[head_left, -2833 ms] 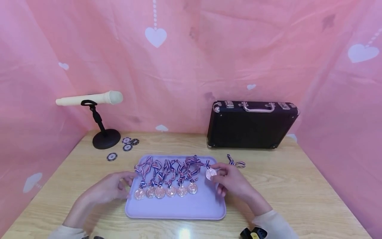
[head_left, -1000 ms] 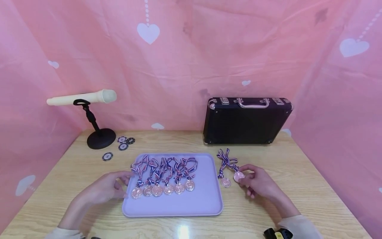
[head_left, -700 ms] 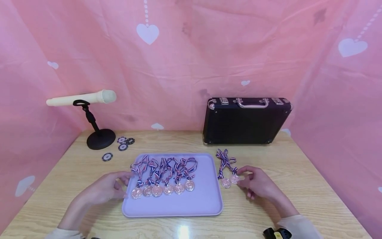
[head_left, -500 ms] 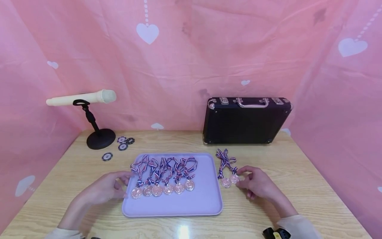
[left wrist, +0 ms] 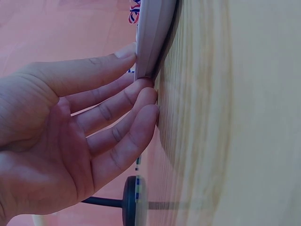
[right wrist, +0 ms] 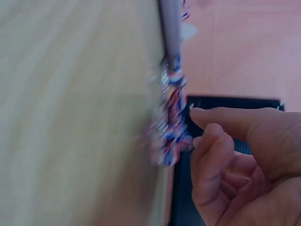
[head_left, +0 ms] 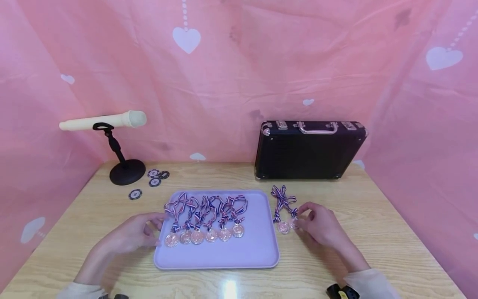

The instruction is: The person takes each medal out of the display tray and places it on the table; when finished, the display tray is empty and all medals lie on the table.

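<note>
A lilac tray [head_left: 216, 264] holds a row of several medals [head_left: 210, 235] with striped ribbons. Two more medals lie on the table right of the tray, one [head_left: 283, 227] nearer it and one [head_left: 293, 223] beside it. My right hand [head_left: 311, 223] rests by that second medal, fingertips at its edge. In the right wrist view the thumb and forefinger of the right hand [right wrist: 207, 136] stand slightly apart next to the ribbon [right wrist: 173, 127]. My left hand [head_left: 147, 230] lies flat, and its straight fingers [left wrist: 136, 101] touch the tray's left rim [left wrist: 153, 37].
A black case [head_left: 306, 155] stands upright behind the two loose medals. A cream microphone [head_left: 108, 121] on a black stand [head_left: 127, 172] is at the back left, with a few poker chips [head_left: 154, 178] beside it. Pink cloth walls surround the wooden table [head_left: 373, 232].
My right hand carried a medal off the tray and laid it on the table beside another one. In the last half second it barely moved. The left hand stayed at the tray's edge.
</note>
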Motion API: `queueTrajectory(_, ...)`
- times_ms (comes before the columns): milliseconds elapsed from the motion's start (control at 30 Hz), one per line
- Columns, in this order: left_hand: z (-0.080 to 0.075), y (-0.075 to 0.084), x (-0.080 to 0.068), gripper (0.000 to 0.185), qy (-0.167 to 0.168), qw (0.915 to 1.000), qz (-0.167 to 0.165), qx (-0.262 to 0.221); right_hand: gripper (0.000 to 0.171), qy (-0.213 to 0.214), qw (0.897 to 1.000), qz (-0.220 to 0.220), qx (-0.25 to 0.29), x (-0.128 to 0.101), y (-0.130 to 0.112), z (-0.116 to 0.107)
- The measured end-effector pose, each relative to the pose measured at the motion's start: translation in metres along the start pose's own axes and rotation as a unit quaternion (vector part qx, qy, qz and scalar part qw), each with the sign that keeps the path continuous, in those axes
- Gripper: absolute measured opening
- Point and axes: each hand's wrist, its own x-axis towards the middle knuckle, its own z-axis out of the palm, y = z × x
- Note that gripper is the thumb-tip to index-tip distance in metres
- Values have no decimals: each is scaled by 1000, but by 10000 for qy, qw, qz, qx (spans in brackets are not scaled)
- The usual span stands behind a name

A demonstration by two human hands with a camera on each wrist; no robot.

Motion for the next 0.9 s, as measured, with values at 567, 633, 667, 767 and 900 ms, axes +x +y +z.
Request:
queueTrajectory(567, 2, -1, 4, 65, -49, 9999, 133, -43, 17, -856, 9943, -554, 301, 2, -85, 76)
queueTrajectory(633, 3, 0, 4, 64, -42, 10000, 76, -40, 21, -886, 9943, -555, 231, 2, -86, 82)
queueTrajectory(667, 2, 1, 4, 64, -30, 10000, 52, -35, 23, -886, 9945, -525, 198, 3, -87, 85)
queueTrajectory(767, 1, 3, 4, 64, 10, 10000, 7, -8, 29, -823, 9956, -444, 63, 5, -89, 89)
queueTrajectory(900, 0, 3, 1, 65, 28, 10000, 16, -44, 33, -807, 9961, -343, -89, 7, -93, 91)
